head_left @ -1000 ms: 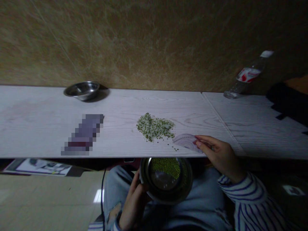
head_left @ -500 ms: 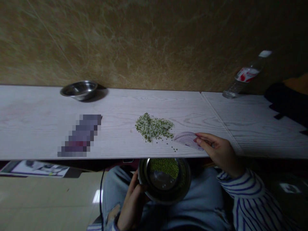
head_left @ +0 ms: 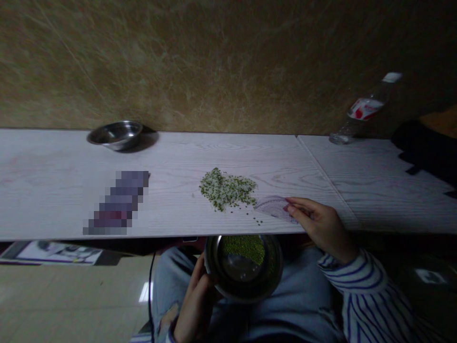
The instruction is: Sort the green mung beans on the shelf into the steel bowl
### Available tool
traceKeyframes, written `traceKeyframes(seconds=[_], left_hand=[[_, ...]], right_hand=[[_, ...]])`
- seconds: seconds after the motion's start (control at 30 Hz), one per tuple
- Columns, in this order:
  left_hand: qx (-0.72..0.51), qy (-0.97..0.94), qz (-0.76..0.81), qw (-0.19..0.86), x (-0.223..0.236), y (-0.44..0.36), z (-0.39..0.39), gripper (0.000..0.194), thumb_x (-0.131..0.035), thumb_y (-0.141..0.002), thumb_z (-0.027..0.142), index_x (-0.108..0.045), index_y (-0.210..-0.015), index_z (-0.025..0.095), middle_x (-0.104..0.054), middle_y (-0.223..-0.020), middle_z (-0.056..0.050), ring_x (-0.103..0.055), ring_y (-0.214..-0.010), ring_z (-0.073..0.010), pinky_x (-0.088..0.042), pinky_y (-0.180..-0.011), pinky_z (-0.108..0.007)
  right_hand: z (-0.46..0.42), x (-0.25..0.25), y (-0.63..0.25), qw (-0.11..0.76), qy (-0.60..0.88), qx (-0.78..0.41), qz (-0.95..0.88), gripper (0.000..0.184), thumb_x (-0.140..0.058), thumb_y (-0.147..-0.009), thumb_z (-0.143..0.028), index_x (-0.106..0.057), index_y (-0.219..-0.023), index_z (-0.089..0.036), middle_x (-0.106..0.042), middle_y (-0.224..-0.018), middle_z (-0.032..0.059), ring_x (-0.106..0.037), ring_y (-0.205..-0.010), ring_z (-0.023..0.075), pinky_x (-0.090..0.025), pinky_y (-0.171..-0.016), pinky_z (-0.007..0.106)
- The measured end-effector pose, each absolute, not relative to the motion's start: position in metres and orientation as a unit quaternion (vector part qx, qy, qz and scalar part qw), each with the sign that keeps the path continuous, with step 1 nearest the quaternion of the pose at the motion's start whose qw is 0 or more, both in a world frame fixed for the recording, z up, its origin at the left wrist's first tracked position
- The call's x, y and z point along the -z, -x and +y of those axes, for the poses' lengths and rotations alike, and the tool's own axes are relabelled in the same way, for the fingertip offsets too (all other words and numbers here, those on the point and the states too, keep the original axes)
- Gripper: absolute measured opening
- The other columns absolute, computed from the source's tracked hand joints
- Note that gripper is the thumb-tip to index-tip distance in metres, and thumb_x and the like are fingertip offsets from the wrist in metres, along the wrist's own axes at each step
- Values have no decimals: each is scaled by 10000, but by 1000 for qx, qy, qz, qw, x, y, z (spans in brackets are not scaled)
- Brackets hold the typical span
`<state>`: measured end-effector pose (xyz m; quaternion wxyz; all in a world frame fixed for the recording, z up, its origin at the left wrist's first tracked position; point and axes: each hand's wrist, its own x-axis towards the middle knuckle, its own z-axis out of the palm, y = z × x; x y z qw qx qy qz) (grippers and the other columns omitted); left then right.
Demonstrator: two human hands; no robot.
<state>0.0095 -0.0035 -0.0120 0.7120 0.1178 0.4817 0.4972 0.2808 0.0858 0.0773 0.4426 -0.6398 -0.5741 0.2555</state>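
Observation:
My right hand point(head_left: 323, 224) pinches a clear semicircular protractor point(head_left: 272, 206), held low over the table point(head_left: 171, 200). The protractor's left tip is at the right edge of a pile of green beans mixed with white grains point(head_left: 226, 188). A few loose beans lie just below that pile. Below the table's front edge, my left hand point(head_left: 198, 297) grips the left rim of a steel bowl point(head_left: 246, 293) over my lap. Green beans point(head_left: 246, 247) cover the far side of its bottom, with a few white grains nearer me.
A second steel bowl point(head_left: 116, 136) stands by the wall at the back left. In front of it lies a flat, pixelated dark object point(head_left: 119, 202). At the right are a clear plastic bottle point(head_left: 360, 112) with a white cap and some dark cloth point(head_left: 424, 157).
My right hand and the protractor have shifted very slightly left, along with a small drift of the whole view. The left hand and its bowl stay as they were.

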Motion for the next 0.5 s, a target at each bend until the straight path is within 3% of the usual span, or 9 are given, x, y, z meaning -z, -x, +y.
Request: traceKeyframes(seconds=[0.17, 0.37, 0.5], left_hand=[[-488, -127, 491, 711, 20, -8, -4, 801, -712, -724, 305, -477, -1488, 253, -675, -1320, -139, -641, -1138, -372, -556, -838, -440], [-498, -112, 487, 708, 19, -7, -4, 811, -719, -727, 300, -475, -1500, 277, -658, -1352, -130, -580, -1246, -403, -526, -948, -511], [-511, -108, 481, 704, 12, -7, -5, 711, -722, -744, 269, -565, -1437, 292, -637, -1410, -93, -547, -1300, -375, -533, -949, -444]], right_hand=[[90, -78, -279, 432, 623, -262, -597, 284, -707, -779, -380, -805, -959, -183, -810, -887, 94, -763, -844, 259, -630, -811, 391], [120, -78, -274, 424, 594, -270, -628, 267, -700, -789, -364, -800, -966, -191, -813, -886, 81, -763, -808, 237, -635, -762, 362], [134, -81, -277, 439, 581, -274, -628, 276, -711, -787, -367, -800, -979, -190, -811, -926, 87, -763, -853, 238, -633, -802, 371]])
